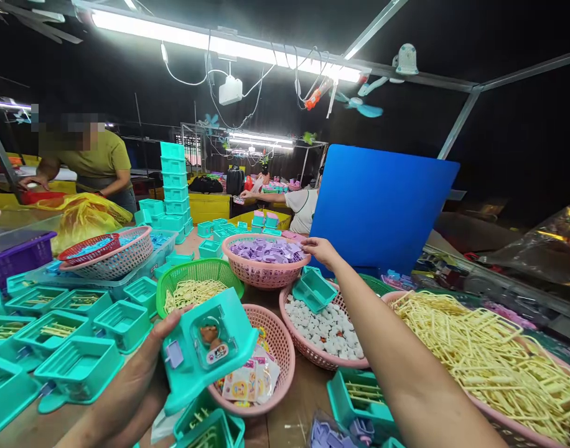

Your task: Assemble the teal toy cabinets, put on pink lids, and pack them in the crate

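Note:
My left hand point(142, 373) grips a teal plastic box point(241, 354), tilted toward me. On its face are a clear window with a brown bear figure point(210, 336) and a small purple tab point(174, 354). My right hand point(321, 251) is stretched forward to the right rim of a pink basket point(266, 274) heaped with purple plastic pieces point(266, 250). Its fingertips are drawn together; whether a piece is between them is too small to tell. Under the left hand's box, a pink basket point(287, 367) holds printed packets point(247, 379).
Rows of teal boxes point(82, 367) with yellow sticks lie left. A basket of white pieces point(322, 323) and a pile of yellow frames point(481, 348) stand right. Behind are a stack of teal boxes point(174, 180), a blue board point(383, 205) and two people.

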`<state>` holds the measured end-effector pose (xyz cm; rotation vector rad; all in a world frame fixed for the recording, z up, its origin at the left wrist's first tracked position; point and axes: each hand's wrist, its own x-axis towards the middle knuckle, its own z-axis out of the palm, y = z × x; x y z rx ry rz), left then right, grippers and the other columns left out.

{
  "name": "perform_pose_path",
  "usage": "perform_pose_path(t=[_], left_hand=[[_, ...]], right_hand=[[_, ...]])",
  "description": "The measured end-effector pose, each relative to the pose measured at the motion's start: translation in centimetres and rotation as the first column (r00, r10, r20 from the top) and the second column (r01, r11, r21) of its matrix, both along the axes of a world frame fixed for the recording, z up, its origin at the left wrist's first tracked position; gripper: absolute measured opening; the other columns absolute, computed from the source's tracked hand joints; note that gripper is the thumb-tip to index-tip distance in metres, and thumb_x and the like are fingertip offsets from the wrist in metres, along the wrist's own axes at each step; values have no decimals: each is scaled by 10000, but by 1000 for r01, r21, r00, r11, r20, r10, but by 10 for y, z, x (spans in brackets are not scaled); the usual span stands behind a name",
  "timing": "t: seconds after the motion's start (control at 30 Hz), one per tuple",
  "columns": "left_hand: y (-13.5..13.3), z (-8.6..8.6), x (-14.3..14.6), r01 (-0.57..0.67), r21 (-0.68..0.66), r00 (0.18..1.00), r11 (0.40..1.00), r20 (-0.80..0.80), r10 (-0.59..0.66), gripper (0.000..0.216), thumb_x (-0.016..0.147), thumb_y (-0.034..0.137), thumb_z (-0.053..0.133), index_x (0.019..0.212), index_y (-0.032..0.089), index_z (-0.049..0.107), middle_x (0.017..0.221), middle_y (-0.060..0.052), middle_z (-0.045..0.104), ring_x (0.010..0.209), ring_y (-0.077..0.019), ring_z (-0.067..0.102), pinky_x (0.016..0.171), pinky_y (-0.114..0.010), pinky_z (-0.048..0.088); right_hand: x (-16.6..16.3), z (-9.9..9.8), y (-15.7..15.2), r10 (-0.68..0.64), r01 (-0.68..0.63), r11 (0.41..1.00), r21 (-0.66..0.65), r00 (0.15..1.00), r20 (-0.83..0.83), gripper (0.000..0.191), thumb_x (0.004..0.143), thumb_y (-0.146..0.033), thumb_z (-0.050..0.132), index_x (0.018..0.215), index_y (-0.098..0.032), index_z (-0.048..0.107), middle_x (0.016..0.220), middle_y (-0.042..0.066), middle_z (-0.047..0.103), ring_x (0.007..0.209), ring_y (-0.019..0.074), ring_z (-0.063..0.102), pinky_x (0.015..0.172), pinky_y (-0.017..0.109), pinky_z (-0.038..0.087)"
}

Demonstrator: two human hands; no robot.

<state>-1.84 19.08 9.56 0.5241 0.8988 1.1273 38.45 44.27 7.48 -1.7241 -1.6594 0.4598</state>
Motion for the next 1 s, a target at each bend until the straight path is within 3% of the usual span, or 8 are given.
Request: perform_pose_path(t=[0.2,0.37,0.57,0.7,0.87,1.0], left_hand=[[-6,3,-7,-36,-12,999,999,-31,35,598,910,410,729,1454,194,611,1177,-126,801,1054,-385,776,887,-504,661],[-2,5,-8,-69,-27,990,997,-126,65,591,906,393,738,1434,156,619,1072,-155,821,889,-384,808,726,-474,685],[-3,9,-4,-83,3,996,997,-41,83,618,903,318,752,1480,197,568,1156,-133,806,1004,-350,794,935,-487,643],[-5,4,-16,-40,-20,999,999,-29,40,716,852,386,808,1491,186,554,1146,-144,808,1031,-379,782,930,-517,641],[-8,1,-33,-100,-6,995,995,2,100,679,837,378,823,1444,169,604,1129,-133,814,1036,-366,783,961,-486,631],[-9,5,-40,-147,-62,988,987,36,149,467,955,391,651,1308,88,688,996,-150,833,955,-360,802,928,-510,635]], right_hand=[[-25,9,-3,-33,36,999,-18,983,180,337,997,-373,664,1269,-174,642,1280,89,666,1085,235,684,921,445,599],[-72,24,18,-83,67,996,59,944,321,319,1011,-382,640,1269,-195,646,1331,99,647,1143,241,662,976,468,574],[-143,28,58,56,-68,998,17,918,393,330,1008,-373,647,1282,-189,638,1311,96,655,1111,234,676,946,452,591],[-174,28,72,110,-113,993,-16,909,403,329,1008,-372,646,1289,-201,637,1342,100,641,1139,239,664,968,462,581],[-181,40,63,134,-134,991,-25,932,336,329,1006,-376,649,1281,-195,640,1312,93,654,1103,234,677,933,441,596],[-173,58,30,166,-181,983,39,955,246,298,997,-354,660,1216,-152,649,1171,66,687,979,211,695,837,388,609]])
